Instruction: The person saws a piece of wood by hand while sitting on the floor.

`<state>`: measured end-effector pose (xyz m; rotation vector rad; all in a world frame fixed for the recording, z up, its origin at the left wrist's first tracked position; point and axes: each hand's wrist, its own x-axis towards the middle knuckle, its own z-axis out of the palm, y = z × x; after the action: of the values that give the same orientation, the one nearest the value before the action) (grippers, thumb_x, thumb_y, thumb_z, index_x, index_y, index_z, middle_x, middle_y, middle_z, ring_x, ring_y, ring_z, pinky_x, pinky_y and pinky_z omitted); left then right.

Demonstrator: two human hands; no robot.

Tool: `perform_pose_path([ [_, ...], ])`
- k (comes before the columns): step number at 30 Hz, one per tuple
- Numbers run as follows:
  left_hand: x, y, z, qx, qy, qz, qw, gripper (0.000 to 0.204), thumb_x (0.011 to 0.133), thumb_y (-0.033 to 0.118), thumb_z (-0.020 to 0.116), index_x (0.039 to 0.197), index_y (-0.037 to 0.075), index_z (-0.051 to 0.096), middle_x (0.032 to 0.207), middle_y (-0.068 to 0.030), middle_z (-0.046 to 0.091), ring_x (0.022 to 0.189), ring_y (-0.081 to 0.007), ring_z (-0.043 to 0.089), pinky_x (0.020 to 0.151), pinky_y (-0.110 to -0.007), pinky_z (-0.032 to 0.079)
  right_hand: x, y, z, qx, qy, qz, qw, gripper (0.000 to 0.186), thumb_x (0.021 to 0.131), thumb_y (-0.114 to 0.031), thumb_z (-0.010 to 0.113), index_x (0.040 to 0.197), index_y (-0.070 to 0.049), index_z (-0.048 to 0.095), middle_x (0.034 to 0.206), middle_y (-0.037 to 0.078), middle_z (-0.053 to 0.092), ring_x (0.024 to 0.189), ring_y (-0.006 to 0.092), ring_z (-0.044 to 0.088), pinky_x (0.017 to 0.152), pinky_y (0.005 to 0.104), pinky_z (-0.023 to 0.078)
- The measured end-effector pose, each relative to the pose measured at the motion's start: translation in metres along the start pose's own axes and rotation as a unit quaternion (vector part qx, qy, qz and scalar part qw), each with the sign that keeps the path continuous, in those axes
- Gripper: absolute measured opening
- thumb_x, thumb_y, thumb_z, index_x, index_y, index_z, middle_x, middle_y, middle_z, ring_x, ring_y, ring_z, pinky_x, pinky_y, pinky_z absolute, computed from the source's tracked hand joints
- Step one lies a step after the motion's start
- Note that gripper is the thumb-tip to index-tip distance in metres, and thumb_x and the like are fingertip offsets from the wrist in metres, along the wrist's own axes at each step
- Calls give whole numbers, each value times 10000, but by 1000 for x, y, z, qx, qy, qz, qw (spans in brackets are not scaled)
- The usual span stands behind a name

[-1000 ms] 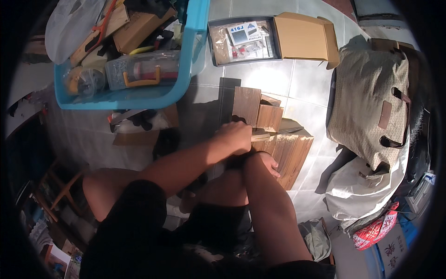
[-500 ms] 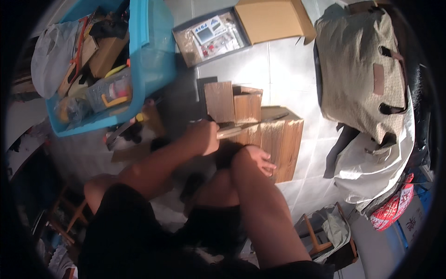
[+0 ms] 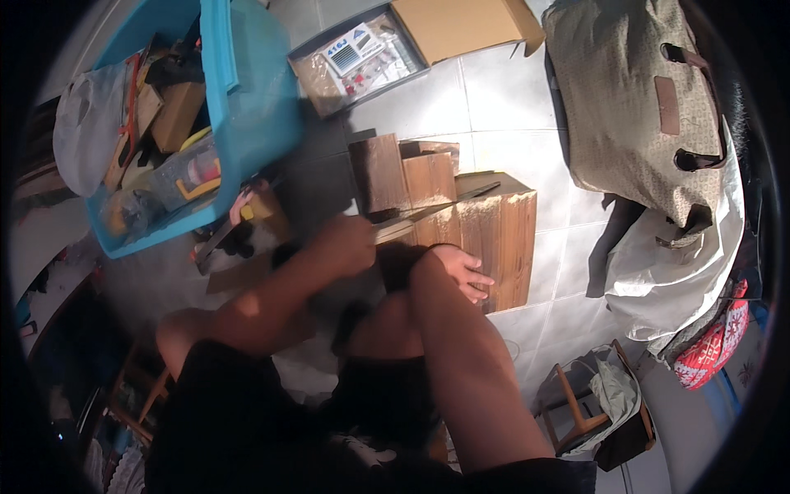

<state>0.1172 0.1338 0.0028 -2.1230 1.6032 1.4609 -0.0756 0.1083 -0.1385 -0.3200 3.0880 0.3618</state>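
My left hand [image 3: 349, 245] is closed around the pale handle of a saw [image 3: 403, 225], whose kind is partly hidden. Its narrow, dark blade slants up to the right, across the top of a brown wooden box [image 3: 504, 247]. Pale, rough wood and what looks like sawdust line the box's upper edge. Against the box's front face lies my right hand [image 3: 465, 270], fingers spread, with nothing in its grasp. Behind the blade stand a small wooden block [image 3: 429, 179] and a taller brown wooden piece [image 3: 377, 174]. My knee and forearm hide the box's lower left part.
A blue plastic tub [image 3: 255, 99] of tools and bags stands at upper left. Beyond the box lies an open cardboard box [image 3: 465, 29] with a packaged kit. To the right are a beige bag [image 3: 617, 107], white cloth [image 3: 658, 288] and a small wooden stool [image 3: 580, 416].
My left hand has drawn the saw a little to the left across the box. My right hand stays on the box face. The whole view has shifted slightly.
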Motion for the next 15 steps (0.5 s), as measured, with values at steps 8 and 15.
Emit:
perform_pose_path([
  [8, -40, 4, -41, -56, -72, -63, 994, 190, 808, 155, 639, 850, -20, 698, 879, -250, 711, 890, -463, 689, 818, -548, 558, 15, -2, 6, 13, -1, 44, 999, 645, 1036, -327, 393, 1633, -110, 281, 1705, 219, 157, 1570, 430, 142, 1249, 605, 144],
  [15, -29, -16, -27, 57, -64, 41, 995, 210, 834, 178, 614, 856, 8, 735, 954, -272, 722, 943, -448, 704, 870, -532, 565, 6, -6, -12, 15, -12, 52, 998, 644, 1036, -323, 393, 1633, -108, 281, 1704, 222, 157, 1569, 433, 143, 1249, 606, 145],
])
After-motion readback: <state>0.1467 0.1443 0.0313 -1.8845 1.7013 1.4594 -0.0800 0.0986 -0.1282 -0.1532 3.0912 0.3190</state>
